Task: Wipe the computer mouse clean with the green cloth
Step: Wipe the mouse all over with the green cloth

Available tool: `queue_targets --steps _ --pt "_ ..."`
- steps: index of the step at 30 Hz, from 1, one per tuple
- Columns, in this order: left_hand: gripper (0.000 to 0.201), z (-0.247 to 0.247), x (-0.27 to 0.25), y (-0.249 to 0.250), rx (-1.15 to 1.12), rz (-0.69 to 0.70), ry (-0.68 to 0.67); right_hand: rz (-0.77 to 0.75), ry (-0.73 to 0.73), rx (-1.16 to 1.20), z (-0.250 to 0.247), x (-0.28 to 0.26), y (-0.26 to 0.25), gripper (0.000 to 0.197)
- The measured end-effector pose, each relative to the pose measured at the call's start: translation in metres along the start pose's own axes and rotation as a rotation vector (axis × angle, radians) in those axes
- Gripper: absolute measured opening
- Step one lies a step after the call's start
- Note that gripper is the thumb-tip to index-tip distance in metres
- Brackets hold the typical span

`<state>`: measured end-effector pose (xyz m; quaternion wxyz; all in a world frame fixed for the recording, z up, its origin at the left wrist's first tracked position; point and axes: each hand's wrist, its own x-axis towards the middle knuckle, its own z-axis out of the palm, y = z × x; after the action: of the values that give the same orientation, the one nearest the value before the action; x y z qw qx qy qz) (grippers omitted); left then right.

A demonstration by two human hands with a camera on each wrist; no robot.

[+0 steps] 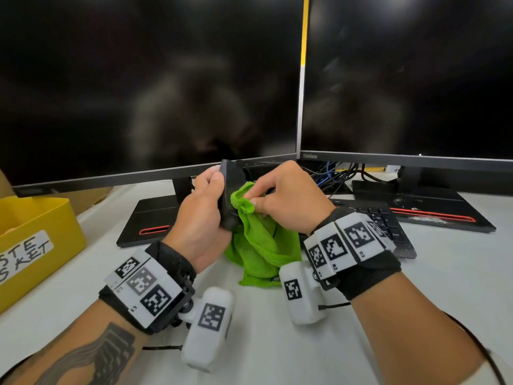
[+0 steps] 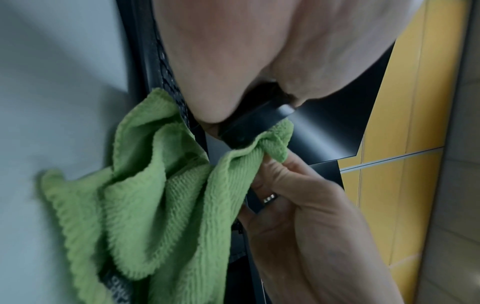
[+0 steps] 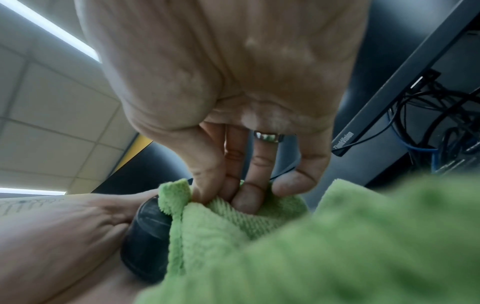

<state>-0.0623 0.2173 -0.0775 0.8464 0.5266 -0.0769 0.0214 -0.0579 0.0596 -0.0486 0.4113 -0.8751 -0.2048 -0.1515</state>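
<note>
A black computer mouse (image 1: 231, 187) is held up on its side above the desk, gripped by my left hand (image 1: 204, 209) with the thumb on its near edge. My right hand (image 1: 280, 195) pinches a bunched fold of the green cloth (image 1: 261, 245) and presses it against the mouse's right face. The rest of the cloth hangs down to the desk. In the left wrist view the mouse (image 2: 249, 127) rests against the cloth (image 2: 155, 195) under my palm. The right wrist view has my fingertips (image 3: 244, 201) pressing the cloth (image 3: 259, 236) against the mouse (image 3: 148, 242).
Two dark monitors (image 1: 150, 79) stand close behind on their bases. A black keyboard (image 1: 388, 226) lies to the right under my right wrist. A yellow bin (image 1: 36, 237) with a handwritten label sits at the left. Cables (image 1: 336, 173) trail behind the right monitor.
</note>
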Motion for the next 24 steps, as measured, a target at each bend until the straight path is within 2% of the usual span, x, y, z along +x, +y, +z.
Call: queue_targets --steps 5,7,9,11,15,17,19,22,24 --pt "0.022 0.001 -0.002 -0.002 0.007 -0.013 0.010 -0.053 0.012 0.089 0.001 -0.001 -0.013 0.011" --pt "0.034 0.002 0.000 -0.003 -0.039 -0.057 0.013 -0.078 0.016 0.133 0.003 -0.001 -0.017 0.010" --pt "0.059 0.003 0.001 -0.004 -0.076 -0.108 0.011 -0.085 0.008 0.153 0.004 -0.002 -0.019 0.010" --pt "0.067 0.002 0.002 -0.004 -0.123 -0.139 -0.017 -0.066 -0.010 0.170 0.002 -0.003 -0.020 0.008" --pt "0.049 0.002 0.002 -0.003 -0.122 -0.120 -0.026 0.020 -0.082 0.209 -0.004 -0.005 -0.024 0.010" --pt "0.048 -0.001 0.001 -0.002 -0.096 -0.110 -0.050 0.063 -0.152 0.182 -0.005 -0.007 -0.026 0.019" --pt "0.047 -0.002 -0.001 0.002 -0.106 -0.115 -0.053 0.090 -0.178 0.114 -0.004 -0.008 -0.027 0.018" --pt "0.045 -0.001 -0.002 0.009 -0.166 -0.123 -0.079 0.130 -0.113 0.062 -0.006 -0.004 -0.023 0.011" --pt "0.047 0.002 -0.005 0.012 -0.199 -0.124 -0.104 0.166 -0.037 0.083 -0.011 -0.001 -0.020 0.021"
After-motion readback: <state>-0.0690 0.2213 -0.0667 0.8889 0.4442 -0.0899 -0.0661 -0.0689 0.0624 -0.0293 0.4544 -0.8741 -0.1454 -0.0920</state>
